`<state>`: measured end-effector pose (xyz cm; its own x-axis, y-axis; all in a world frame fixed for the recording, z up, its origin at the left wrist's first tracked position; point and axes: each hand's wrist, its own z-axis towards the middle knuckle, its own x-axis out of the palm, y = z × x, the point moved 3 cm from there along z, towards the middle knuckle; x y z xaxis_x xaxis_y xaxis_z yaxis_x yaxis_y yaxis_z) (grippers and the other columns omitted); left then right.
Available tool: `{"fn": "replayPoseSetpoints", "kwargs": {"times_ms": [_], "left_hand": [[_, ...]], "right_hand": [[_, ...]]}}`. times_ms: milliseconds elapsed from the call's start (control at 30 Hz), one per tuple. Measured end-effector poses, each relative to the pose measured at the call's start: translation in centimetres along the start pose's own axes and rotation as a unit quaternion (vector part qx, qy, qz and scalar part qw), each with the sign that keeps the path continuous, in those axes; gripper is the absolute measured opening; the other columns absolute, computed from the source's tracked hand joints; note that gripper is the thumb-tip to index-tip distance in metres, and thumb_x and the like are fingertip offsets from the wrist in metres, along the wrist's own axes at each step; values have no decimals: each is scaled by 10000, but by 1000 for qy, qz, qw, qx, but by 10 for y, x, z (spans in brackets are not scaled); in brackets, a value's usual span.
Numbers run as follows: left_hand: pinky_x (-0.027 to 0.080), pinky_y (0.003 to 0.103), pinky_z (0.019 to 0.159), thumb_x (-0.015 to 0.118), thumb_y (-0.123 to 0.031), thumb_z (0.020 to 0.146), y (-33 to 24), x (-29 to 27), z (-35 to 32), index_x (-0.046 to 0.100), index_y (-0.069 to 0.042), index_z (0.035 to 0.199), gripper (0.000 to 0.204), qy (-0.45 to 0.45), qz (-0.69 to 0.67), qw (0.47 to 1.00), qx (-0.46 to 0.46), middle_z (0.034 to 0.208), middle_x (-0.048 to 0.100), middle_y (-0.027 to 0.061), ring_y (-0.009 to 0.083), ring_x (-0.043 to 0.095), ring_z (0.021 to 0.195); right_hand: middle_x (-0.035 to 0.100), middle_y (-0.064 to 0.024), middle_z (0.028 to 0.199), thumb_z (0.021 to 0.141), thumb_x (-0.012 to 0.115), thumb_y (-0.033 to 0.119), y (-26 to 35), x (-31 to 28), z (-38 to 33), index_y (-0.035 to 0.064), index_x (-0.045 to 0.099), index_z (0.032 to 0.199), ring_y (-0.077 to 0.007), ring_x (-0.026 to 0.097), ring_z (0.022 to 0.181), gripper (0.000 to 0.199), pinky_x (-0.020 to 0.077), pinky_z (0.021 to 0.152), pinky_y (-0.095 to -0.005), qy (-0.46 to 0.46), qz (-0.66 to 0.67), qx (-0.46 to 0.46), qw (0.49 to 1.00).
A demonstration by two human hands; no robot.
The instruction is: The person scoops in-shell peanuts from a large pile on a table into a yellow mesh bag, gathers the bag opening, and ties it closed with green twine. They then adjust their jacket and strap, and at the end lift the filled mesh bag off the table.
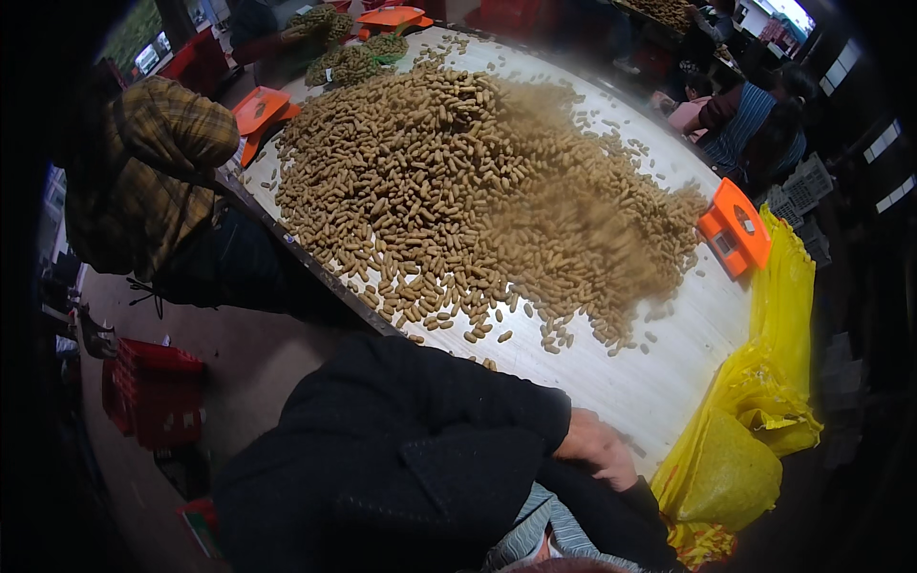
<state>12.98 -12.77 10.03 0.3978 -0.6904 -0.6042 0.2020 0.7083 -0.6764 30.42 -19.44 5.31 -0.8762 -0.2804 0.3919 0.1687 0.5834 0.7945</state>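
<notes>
My left arm, in a black sleeve (420, 430), reaches across the front of my body to the right. My left hand (600, 447) lies over the dark right sleeve (607, 506), its fingers bent down and pressed against the cloth. The fingertips are partly hidden. My right hand does not show apart from the left. Beyond my arms a large heap of unshelled peanuts (411, 162) covers much of a white table (611, 382). Peanuts on the heap's right side are smeared by motion. Several loose ones lie along the near edge, close to my left sleeve.
An orange scoop (735, 227) rests at the table's right edge beside yellow sacks (735, 458). Another orange scoop (260, 115) lies at the left, near a person in a checked garment (172, 153). Red crates (158, 392) stand on the floor. A person in stripes (755, 119) sits beyond the table.
</notes>
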Motion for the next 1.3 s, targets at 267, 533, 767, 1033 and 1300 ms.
{"fn": "replayPoseSetpoints", "kwargs": {"times_ms": [267,533,767,1033,1300], "left_hand": [[478,432,798,631,-170,812,8,12,-1,711,-120,950,167,60,32,998,6,899,590,111,308,627,899],[511,463,662,672,-145,731,12,18,-2,703,-77,802,103,11,31,998,53,910,668,125,353,663,834],[509,428,709,666,-132,753,16,22,4,678,-67,953,210,97,37,995,9,1032,666,126,346,655,914],[506,444,817,686,-71,758,11,7,-8,652,-50,989,235,56,-95,993,-44,1187,611,170,362,627,1021],[463,375,829,749,-56,792,17,10,-24,656,-35,916,156,-14,-282,949,-140,935,581,106,297,575,928]], "right_hand": [[682,-69,1056,695,721,-82,-5,-1,12,-19,573,1222,-155,651,987,550,509,872,-286,22,11,0,1000],[683,-60,1046,733,725,-48,5,6,25,-16,593,1205,-145,649,949,491,511,843,-279,16,-60,17,998],[683,-52,1037,766,728,-18,15,4,31,-13,611,1190,-137,647,916,440,512,818,-274,6,-134,33,990],[684,-43,1026,804,732,16,29,-3,15,-10,632,1173,-127,645,878,383,514,789,-267,65,-232,67,968],[604,7,640,846,743,136,21,-29,-5,26,669,785,-71,539,586,146,421,568,-240,65,-222,192,954]]}}
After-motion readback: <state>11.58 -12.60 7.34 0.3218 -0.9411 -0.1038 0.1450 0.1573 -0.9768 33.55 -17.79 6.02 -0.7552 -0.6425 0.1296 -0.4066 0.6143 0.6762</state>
